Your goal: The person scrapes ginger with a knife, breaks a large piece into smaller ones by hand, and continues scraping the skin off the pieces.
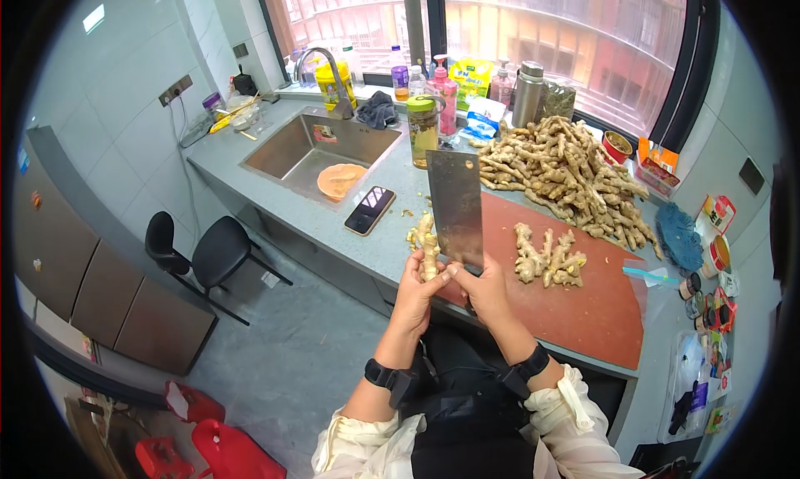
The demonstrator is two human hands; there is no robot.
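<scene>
A knobby piece of ginger (427,247) is gripped in my left hand (414,289), over the counter's front edge. My right hand (483,289) is closed around a cleaver (457,204), whose broad blade points up and away from me. The two hands meet at the thumbs, and the blade stands just right of the ginger. On the red-brown cutting board (575,321) lie more ginger pieces (548,258). Behind them rises a big heap of ginger (567,175). Small scraps lie on the counter by my left hand.
Left of the board lies a phone (370,210). A sink (287,158) holds an orange plate (337,179). A green-lidded bottle (422,133) stands behind the cleaver. Jars (690,285) and packets line the right side. A black chair (223,250) stands on the floor at left.
</scene>
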